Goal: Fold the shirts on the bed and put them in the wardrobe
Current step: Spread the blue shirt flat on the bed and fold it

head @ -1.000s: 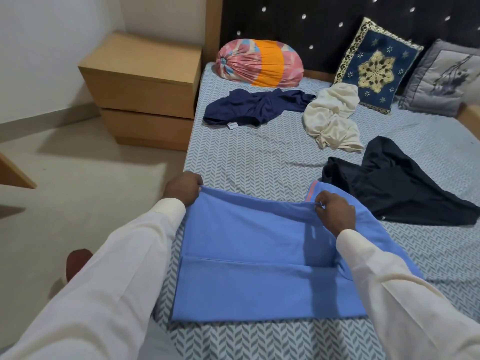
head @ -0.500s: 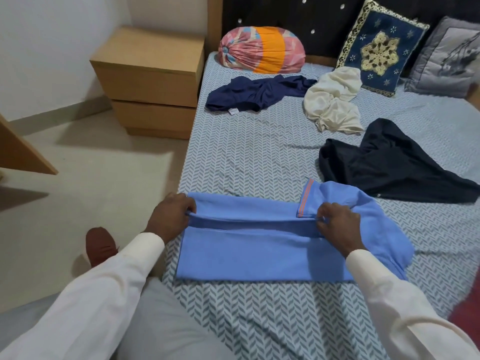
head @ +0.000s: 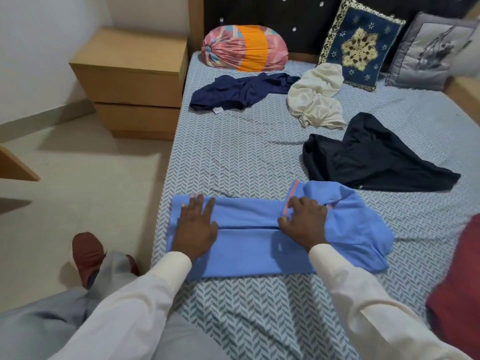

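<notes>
The blue shirt (head: 246, 245) lies crosswise; left hand (head: 194, 224) flat on its left end, right hand (head: 304, 224) spread, pressing toward its bunched right end.

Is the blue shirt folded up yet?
Partly. The blue shirt lies doubled into a long strip under the left hand and right hand, but its right end is bunched.

Light-blue shirt (head: 246, 245), grey-chevron bedsheet (head: 233, 157)
</notes>
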